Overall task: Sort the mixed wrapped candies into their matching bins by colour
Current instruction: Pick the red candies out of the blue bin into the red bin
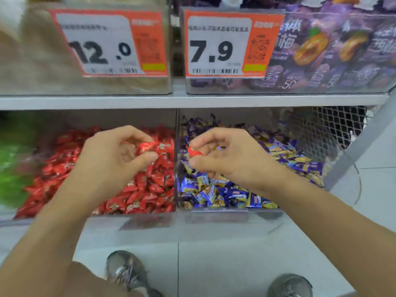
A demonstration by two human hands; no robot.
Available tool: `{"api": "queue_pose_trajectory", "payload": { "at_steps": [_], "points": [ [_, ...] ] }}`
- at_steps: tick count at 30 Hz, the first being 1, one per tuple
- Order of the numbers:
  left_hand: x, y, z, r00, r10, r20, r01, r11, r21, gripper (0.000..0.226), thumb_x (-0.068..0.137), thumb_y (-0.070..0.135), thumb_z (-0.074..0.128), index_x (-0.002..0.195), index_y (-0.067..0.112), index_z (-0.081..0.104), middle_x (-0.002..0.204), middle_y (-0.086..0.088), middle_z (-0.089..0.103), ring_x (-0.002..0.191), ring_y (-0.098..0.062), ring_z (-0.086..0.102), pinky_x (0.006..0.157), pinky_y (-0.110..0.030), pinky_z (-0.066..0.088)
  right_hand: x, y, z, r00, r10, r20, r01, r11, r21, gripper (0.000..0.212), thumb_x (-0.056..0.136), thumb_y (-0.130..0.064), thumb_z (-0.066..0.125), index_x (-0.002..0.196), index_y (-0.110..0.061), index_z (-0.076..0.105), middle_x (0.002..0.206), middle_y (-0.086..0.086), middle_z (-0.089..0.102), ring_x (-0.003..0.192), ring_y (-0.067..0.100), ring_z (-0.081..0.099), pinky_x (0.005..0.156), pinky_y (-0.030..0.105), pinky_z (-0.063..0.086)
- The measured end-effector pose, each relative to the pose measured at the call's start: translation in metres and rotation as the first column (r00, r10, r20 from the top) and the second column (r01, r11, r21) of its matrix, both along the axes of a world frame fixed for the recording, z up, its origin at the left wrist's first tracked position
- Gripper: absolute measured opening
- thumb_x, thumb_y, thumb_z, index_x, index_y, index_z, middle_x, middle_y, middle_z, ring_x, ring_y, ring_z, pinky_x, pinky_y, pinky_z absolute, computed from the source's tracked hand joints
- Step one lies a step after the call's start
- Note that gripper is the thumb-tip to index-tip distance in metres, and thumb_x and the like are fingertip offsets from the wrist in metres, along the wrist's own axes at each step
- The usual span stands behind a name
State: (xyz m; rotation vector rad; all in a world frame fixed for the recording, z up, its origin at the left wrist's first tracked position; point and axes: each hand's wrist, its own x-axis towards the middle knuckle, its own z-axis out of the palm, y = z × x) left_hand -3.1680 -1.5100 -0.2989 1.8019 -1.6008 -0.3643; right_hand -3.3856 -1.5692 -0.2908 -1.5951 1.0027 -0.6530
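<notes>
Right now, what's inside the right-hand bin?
The right-hand bin holds blue-and-gold wrapped candies; the right hand pinches one red candy above them. Candies beneath the hand are hidden.

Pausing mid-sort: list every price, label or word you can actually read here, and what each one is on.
"12.0": left price tag on the upper-left bin.
"7.9": right price tag on the upper-right bin.
"50": purple plum snack packs; their large Chinese characters are too blurred to read.
Tag headings, barcodes, QR code: unreadable.
Blue candy wrappers: print too small.
</notes>
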Motion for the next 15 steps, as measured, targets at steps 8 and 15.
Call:
{"api": "queue_pose_trajectory", "payload": {
  "at_steps": [8, 15],
  "points": [
    [0.078, 0.027, -0.017, 0.968, 0.146, 0.204, -0.141, 0.989, -0.040, 0.048, 0.082, 0.002, 0.068, 0.125, 0.023, 0.066, 0.130, 0.001, 0.062, 0.126, -0.021, 0.052, 0.107, -0.025, 0.030, 0.102, 0.010, -0.010, 0.982, -0.002, -0.190, -0.074, 0.916, -0.394, 0.046, 0.084, -0.006, 0.069, 0.126, -0.024, 0.065, 0.116, -0.004, 0.064, 0.088, 0.004, 0.068, 0.086, 0.023, 0.056],
    [0.041, 0.036, -0.010, 0.987, 0.063, 0.150, -0.028, 0.973, -0.230, 0.032, 0.084, 0.010, 0.061, 0.114, 0.020, 0.068, 0.116, 0.006, 0.064, 0.116, -0.016, 0.052, 0.102, -0.019, 0.032, 0.032, 0.016, -0.026, 0.940, -0.224, -0.256, 0.005, 0.762, -0.647, 0.021, 0.087, -0.015, 0.068, 0.105, -0.025, 0.071, 0.107, -0.009, 0.062, 0.098, 0.002, 0.057, 0.091, 0.023, 0.045]
  ]
}}
